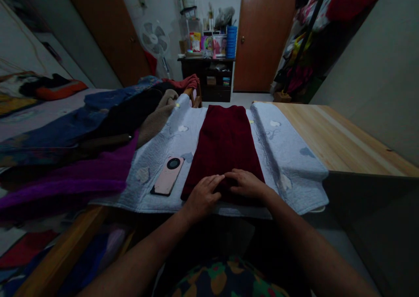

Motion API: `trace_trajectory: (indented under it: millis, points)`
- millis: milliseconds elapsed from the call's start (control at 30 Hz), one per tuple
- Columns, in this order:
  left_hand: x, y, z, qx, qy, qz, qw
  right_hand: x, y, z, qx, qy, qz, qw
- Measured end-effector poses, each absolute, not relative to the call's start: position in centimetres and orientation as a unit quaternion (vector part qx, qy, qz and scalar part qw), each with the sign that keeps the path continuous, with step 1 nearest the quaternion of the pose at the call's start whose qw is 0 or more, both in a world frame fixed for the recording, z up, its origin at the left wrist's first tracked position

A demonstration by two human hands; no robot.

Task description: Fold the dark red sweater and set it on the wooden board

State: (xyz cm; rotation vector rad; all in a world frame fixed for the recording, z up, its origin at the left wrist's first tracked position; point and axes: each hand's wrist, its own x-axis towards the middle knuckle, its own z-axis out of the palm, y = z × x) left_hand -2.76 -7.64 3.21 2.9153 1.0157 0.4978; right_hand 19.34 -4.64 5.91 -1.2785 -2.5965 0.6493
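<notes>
Operator: I'm on the head view from well off, and here we are: both hands on the dark red cloth (227, 144), right at its near end

Spotter: Where does it lie?

Operator: Lengthwise down the pale quilted cover (294, 142), its far end pointing at the cabinet (214, 95). The phone (168, 177) lies on the cover just to the left, apart from the cloth, and the purple garment (98, 170) is farther out on that side

Spotter: Grip, quick, what do you have?

Operator: Left hand (203, 194) has its fingers close together, reaching inward; right hand (247, 183) comes over from the other side, fingers a little bent. The fingertips nearly meet in the middle. Is any cloth pinched underneath? I cannot tell, the undersides are hidden from me

Spotter: And the step in hand?

Operator: I read it as smoothing or squaring up that near end. The cloth looks like a neat long strip, fairly flat, with soft creases

Spotter: So what does the next move call for?

Operator: My judgement: light, even pressure from both palms; or, if that edge is to be turned, fingers under it at both corners, lifting together so the strip doesn't skew
</notes>
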Motion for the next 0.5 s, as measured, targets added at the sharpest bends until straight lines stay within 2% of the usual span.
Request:
trace_trajectory:
  millis: [200,400,500]
  points:
    - [-3.4,-8.4,3.5,0.939,0.311,0.123,0.076,19.4,-6.5,5.0,-0.456,-0.862,0.196,0.101]
    - [-3.8,-8.3,5.0,0.89,0.364,0.157,0.224,21.5,-8.6,5.3,-0.44,-0.816,0.319,0.2]
    - [-3.6,-7.1,5.0,0.877,0.372,0.166,0.254,21.8,-9.2,5.0,-0.469,-0.793,0.309,0.235]
